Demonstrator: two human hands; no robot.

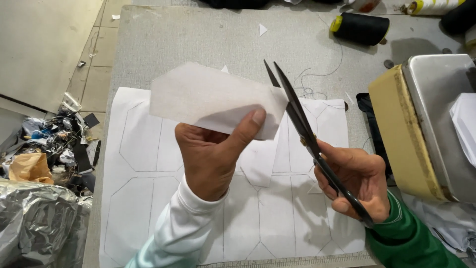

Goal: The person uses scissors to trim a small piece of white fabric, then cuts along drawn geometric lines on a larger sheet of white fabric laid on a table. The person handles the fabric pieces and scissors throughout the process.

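Left hand pinches a cut white fabric piece above the marked white sheet on the grey table, right hand grips black scissors, blades nearly closed at the piece's right edge, black thread spool behind.

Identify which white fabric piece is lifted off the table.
The small cut piece pinched in the left hand. It is held up at the scissors, while the large marked sheet lies flat below.
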